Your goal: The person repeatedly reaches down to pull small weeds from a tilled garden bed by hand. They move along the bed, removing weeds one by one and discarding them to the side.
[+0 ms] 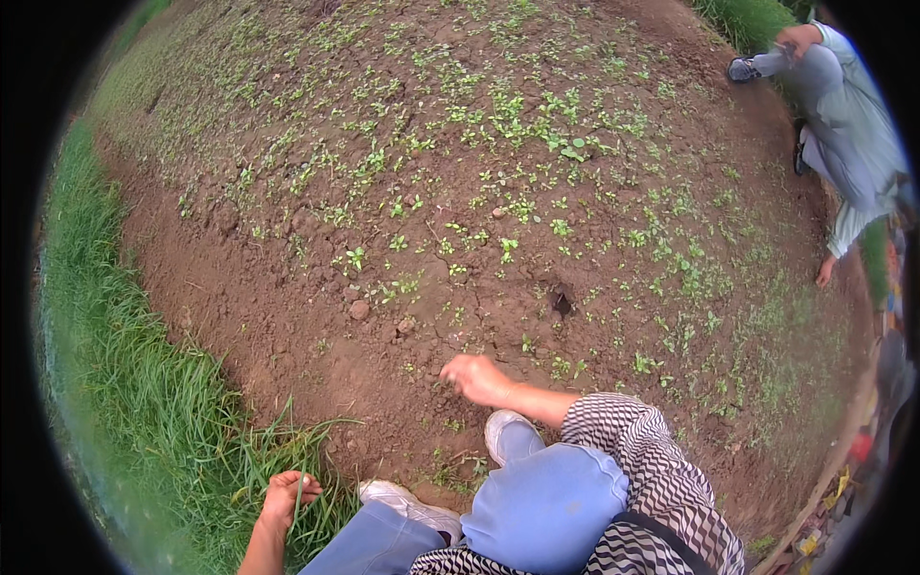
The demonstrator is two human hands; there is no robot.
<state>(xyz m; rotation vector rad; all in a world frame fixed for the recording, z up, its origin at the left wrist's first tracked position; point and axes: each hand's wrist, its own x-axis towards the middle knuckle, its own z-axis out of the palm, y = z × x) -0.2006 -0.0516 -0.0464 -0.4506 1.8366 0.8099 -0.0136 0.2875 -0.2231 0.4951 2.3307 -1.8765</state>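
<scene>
My right hand (478, 379) hovers over the bare soil near my shoe, blurred, its fingers bent downward. Whether anything is pinched in it cannot be made out. Small green seedlings (560, 368) grow just to its right, and the brown soil (388, 374) is cracked and crumbly around it. My left hand (287, 496) rests low at the edge of the long green grass (187, 445), fingers curled, a grass blade crossing it. What lies inside those fingers is hidden.
Another person (848, 129) squats at the upper right, one hand (826, 272) reaching down to the soil. A small dark hole (562, 300) opens in the ground ahead. Clods (359, 310) lie left of it. Scattered litter (808, 543) lines the lower-right edge.
</scene>
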